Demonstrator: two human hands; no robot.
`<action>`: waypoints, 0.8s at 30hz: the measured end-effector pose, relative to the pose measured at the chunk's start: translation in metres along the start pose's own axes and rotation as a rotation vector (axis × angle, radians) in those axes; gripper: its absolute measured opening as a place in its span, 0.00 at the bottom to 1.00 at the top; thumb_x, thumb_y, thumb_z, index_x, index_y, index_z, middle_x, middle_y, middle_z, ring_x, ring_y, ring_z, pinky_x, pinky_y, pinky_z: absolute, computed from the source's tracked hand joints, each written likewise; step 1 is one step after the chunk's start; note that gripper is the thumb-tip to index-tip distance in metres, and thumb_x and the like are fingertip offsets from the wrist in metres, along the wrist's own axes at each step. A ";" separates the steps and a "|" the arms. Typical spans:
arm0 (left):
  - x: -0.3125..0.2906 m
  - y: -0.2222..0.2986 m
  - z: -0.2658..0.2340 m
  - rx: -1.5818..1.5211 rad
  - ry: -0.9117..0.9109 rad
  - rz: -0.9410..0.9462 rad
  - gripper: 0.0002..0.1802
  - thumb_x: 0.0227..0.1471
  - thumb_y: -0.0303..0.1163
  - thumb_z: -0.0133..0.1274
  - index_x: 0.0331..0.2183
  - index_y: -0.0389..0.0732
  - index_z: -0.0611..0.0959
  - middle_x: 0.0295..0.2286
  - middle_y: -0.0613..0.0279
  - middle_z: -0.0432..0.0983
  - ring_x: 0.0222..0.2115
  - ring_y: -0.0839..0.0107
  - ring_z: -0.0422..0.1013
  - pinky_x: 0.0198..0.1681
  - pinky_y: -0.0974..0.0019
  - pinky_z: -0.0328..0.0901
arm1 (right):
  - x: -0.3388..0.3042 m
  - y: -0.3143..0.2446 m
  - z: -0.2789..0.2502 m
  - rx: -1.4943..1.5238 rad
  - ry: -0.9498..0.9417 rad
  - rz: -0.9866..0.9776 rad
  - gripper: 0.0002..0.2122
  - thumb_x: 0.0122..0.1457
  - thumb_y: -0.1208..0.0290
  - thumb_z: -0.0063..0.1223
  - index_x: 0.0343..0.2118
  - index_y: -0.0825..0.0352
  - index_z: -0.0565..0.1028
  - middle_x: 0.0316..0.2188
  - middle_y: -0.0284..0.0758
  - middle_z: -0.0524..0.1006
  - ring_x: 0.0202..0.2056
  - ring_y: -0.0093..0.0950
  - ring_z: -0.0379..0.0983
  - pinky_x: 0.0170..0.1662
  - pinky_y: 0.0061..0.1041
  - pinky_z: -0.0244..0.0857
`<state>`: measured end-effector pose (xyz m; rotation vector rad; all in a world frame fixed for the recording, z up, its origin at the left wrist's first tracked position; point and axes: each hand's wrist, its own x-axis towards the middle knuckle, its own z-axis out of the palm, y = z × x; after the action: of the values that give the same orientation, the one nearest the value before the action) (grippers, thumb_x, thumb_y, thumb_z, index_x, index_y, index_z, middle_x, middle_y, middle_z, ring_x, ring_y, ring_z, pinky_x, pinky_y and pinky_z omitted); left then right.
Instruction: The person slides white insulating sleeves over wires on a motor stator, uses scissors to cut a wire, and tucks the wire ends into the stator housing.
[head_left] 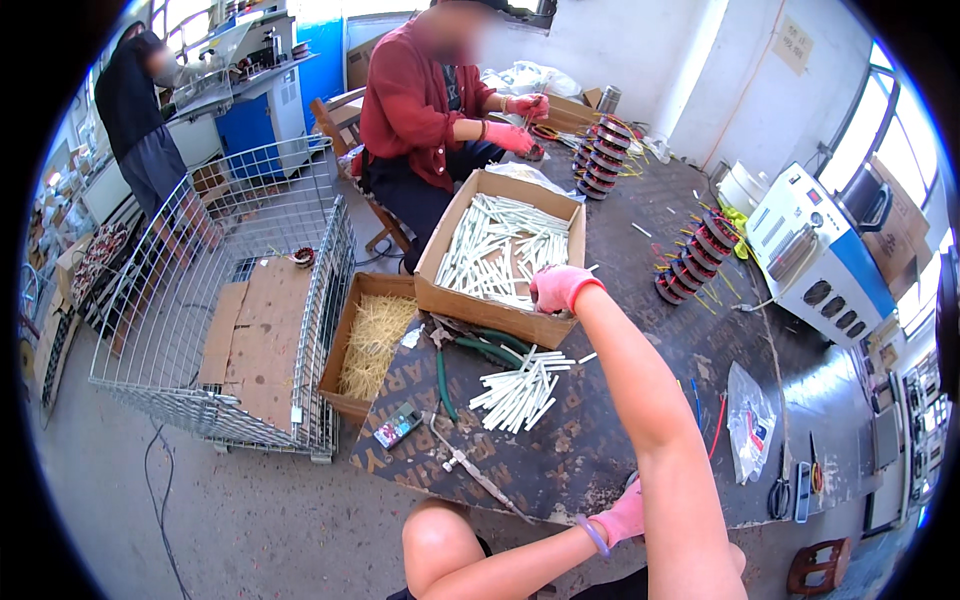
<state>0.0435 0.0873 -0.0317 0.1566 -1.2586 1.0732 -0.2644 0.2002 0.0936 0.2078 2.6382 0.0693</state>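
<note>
My right hand (560, 289), in a pink glove, reaches over the near right corner of a cardboard box (455, 318) filled with white tubes (495, 245). Its fingers are curled down at the tubes; what they hold, if anything, is hidden. Low at the table's front edge is my left hand (625, 514), also pink-gloved, below a purple bracelet (592, 535). My right forearm covers its fingers. A loose pile of white tubes (520, 390) lies on the table in front of the box.
Wound coil stacks (697, 257) with yellow leads stand right, near a white-and-blue machine (815, 250). A torch (470, 468), scissors (780, 490) and plastic bag (748, 425) lie on the table (620, 450). Left are a straw-coloured strand box (375, 345) and wire cage (215, 400). A red-shirted co-worker (415, 100) sits opposite.
</note>
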 end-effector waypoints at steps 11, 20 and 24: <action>-0.027 0.011 -0.028 0.313 0.202 0.080 0.22 0.65 0.39 0.36 0.57 0.42 0.69 0.58 0.61 0.66 0.59 0.65 0.59 0.63 0.62 0.51 | -0.023 0.016 -0.015 0.595 0.059 -0.041 0.13 0.57 0.63 0.54 0.38 0.67 0.78 0.24 0.32 0.78 0.26 0.24 0.73 0.33 0.27 0.67; -0.032 0.014 -0.037 2.341 0.624 -0.018 0.18 0.58 0.32 0.44 0.47 0.37 0.78 0.46 0.51 0.75 0.50 0.57 0.69 0.56 0.59 0.60 | -0.031 0.024 -0.016 0.532 0.196 -0.062 0.13 0.56 0.63 0.56 0.37 0.68 0.78 0.29 0.34 0.80 0.30 0.25 0.75 0.36 0.28 0.68; -0.014 0.005 0.000 3.429 0.206 -0.277 0.16 0.56 0.31 0.44 0.44 0.37 0.79 0.43 0.51 0.76 0.48 0.56 0.70 0.54 0.58 0.62 | -0.034 0.024 -0.013 0.454 0.279 -0.091 0.13 0.56 0.64 0.56 0.36 0.68 0.78 0.28 0.35 0.80 0.31 0.27 0.76 0.37 0.29 0.68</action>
<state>0.0404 0.0821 -0.0452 -1.9776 -1.7720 -1.2660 -0.2379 0.2188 0.1229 0.2420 2.9015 -0.5745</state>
